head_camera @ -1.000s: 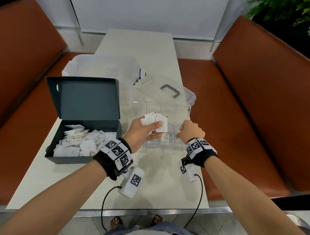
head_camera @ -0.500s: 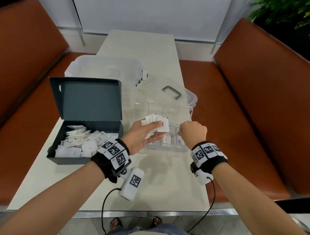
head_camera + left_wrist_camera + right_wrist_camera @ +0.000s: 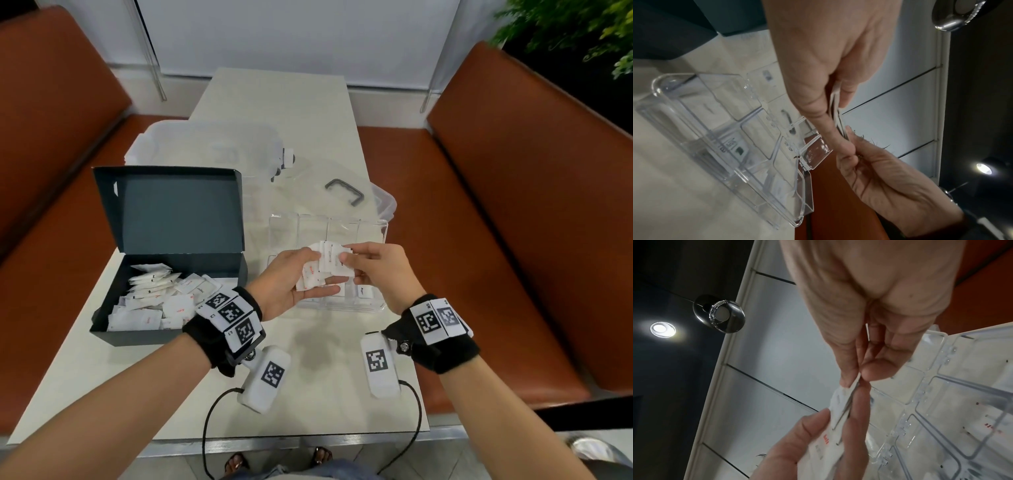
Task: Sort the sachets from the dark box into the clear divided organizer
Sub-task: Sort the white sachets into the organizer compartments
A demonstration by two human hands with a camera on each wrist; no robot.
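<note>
My left hand [image 3: 301,274] holds a fanned stack of white sachets [image 3: 325,265] over the front of the clear divided organizer [image 3: 373,233]. My right hand [image 3: 363,263] pinches the edge of one sachet [image 3: 854,383] in that stack between thumb and forefinger. In the left wrist view the stack [image 3: 835,104] shows edge-on between my left thumb and fingers. A few sachets [image 3: 363,293] lie in the organizer's front compartments. The dark box [image 3: 164,240] stands open at the left, with several white sachets [image 3: 150,298] inside.
A large clear tub [image 3: 205,150] and a clear lid with a grey handle [image 3: 344,192] lie behind the organizer. The pale table [image 3: 274,99] runs away from me between two brown benches [image 3: 513,192]. The organizer sits near the table's right edge.
My right hand rose from the organizer's front right compartment, moved left to the stack and took hold of a sachet's edge. The left hand stayed over the organizer with the stack.
</note>
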